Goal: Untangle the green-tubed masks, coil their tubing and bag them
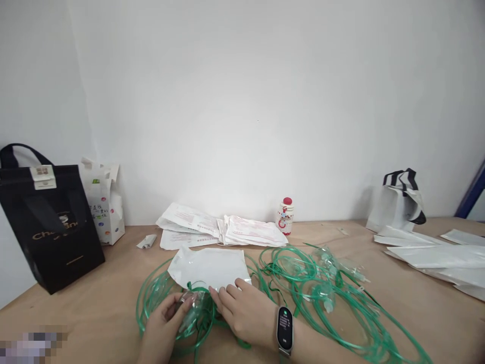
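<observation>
A clear plastic mask (192,305) with green tubing is gripped between the thumb and fingers of my left hand (166,319). My right hand (242,309) has its bent fingers closed at the near edge of a white pouch (208,264), right beside the mask; its thumb is hidden. The pouch lies flat, partly over a coil of green tubing (141,298). More of that tubing loops under and around both hands. Just to the right, a tangled pile of green tubing (303,298) holds several clear mask parts (325,293).
Printed white pouches (253,231) lie along the wall beside a red-capped bottle (286,216). At left stand a black bag (53,227) and a white bag (108,207). Another white bag (394,207) and a stack of white pouches (435,257) are at right. A crumpled wrapper (146,241) lies left.
</observation>
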Demonstrator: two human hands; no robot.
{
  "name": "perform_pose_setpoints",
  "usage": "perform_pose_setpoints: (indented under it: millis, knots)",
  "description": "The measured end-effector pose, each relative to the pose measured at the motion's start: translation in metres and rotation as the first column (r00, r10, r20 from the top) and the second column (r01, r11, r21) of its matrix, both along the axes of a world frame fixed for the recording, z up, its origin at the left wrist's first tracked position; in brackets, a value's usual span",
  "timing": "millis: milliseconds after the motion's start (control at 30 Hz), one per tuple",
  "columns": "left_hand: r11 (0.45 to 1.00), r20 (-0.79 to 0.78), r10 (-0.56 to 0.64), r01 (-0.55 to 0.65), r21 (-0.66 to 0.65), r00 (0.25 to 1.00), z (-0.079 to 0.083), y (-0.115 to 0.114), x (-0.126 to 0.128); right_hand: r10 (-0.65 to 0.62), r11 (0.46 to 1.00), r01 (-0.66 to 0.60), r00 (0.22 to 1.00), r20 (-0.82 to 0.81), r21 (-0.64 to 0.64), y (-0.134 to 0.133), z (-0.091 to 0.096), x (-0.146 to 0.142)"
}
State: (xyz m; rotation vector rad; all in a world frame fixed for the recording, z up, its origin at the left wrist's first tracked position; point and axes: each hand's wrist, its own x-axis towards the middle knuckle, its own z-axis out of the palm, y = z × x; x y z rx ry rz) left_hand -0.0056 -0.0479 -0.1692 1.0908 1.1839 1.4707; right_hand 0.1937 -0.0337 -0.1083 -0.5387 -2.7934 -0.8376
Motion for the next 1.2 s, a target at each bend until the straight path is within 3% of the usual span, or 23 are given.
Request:
perform_pose_setpoints:
  millis: [133, 300, 733, 1000, 1200]
  knots:
    - [0.999, 0.072, 0.029, -0.026, -0.043, 0.997, 0.005, 0.000, -0.001, -0.032, 0.999, 0.032, 0.999, 0.020, 0.012, 0.004, -0.006, 0.001]
    - [0.999, 0.098, 0.011, -0.007, -0.049, 0.995, 0.001, 0.000, 0.000, -0.070, 0.997, 0.071, 0.996, 0.056, -0.013, 0.009, -0.010, 0.001]
    - [1.000, 0.059, -0.012, 0.014, -0.017, 0.998, 0.001, -0.001, 0.000, -0.145, 0.989, 0.146, 0.988, 0.042, -0.015, 0.027, -0.033, 0.004]
    - [0.999, 0.057, -0.032, 0.033, -0.014, 0.998, 0.008, -0.006, 0.005, -0.166, 0.986, 0.166, 0.986, -0.004, -0.003, 0.029, -0.036, 0.004]
    - [0.997, 0.072, -0.070, 0.072, -0.020, 0.995, 0.004, -0.004, 0.003, -0.214, 0.977, 0.215, 0.974, -0.067, -0.002, 0.030, -0.032, 0.002]
